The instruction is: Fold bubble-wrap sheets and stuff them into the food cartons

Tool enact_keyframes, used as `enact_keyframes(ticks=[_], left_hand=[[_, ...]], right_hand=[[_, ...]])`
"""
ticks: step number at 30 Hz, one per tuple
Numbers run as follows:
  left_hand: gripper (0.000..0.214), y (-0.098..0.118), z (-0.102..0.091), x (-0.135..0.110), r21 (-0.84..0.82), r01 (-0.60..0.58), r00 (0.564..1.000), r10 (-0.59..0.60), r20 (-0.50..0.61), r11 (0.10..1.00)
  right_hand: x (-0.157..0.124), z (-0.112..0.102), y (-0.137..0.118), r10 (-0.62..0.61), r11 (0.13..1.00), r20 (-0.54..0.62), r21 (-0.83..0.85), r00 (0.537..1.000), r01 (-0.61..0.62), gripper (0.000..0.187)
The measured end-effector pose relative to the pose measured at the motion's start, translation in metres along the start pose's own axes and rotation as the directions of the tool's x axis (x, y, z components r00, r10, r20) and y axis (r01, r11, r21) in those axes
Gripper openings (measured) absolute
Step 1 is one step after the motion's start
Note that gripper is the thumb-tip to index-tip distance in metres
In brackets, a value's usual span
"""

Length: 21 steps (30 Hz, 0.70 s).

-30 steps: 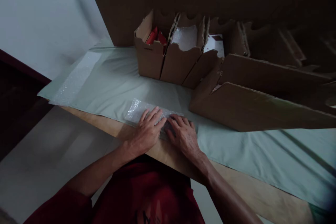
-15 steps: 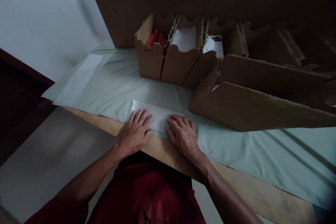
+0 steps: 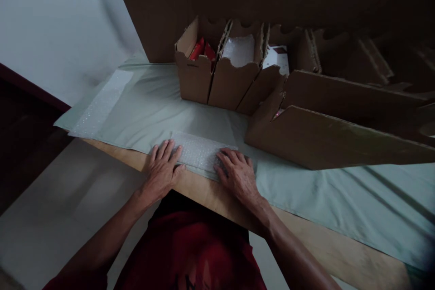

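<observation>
A strip of bubble wrap [image 3: 199, 150] lies flat on the green cloth [image 3: 142, 108] near the table's front edge. My left hand [image 3: 162, 167] rests at its left end, palm down, fingers spread over the edge of the wrap and the cloth. At the right end, my right hand [image 3: 238, 170] presses down on the wrap with its fingers extended and slightly bent. Neither hand grips anything.
Another bubble wrap strip [image 3: 102, 104] lies at the table's left end. Behind stand cardboard bins, one with red packets [image 3: 204, 49], one with bubble wrap [image 3: 239, 50], one with a white item [image 3: 277, 59]. A large cardboard box [image 3: 340, 136] stands at the right.
My left hand has slid left along the bubble wrap to its left end, and the wrap's raised left corner now lies flatter. My right hand has stayed in place.
</observation>
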<state>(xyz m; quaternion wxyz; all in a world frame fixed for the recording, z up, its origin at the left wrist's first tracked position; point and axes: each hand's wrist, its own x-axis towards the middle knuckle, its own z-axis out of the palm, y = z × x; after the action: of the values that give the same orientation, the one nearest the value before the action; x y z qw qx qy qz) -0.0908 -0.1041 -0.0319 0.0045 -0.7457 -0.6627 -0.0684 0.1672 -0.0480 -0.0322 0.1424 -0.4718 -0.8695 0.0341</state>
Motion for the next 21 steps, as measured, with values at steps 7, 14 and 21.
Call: enact_keyframes(ticks=[7,14,21], left_hand=[[0.043,0.027,-0.003,0.015,-0.071,0.008,0.998,-0.013,-0.061,0.997],[0.036,0.034,-0.021,0.019,-0.116,0.056,0.996,-0.064,-0.065,0.992],[0.034,0.037,-0.023,0.017,-0.106,0.047,0.998,-0.052,-0.045,0.993]], right_hand=[[0.0,0.001,0.0,-0.002,1.0,-0.009,-0.013,1.0,0.002,0.031],[0.0,-0.001,0.0,0.004,1.0,0.007,0.0,1.0,-0.004,0.03],[0.0,0.0,0.0,-0.006,1.0,-0.022,-0.006,1.0,0.006,0.029]])
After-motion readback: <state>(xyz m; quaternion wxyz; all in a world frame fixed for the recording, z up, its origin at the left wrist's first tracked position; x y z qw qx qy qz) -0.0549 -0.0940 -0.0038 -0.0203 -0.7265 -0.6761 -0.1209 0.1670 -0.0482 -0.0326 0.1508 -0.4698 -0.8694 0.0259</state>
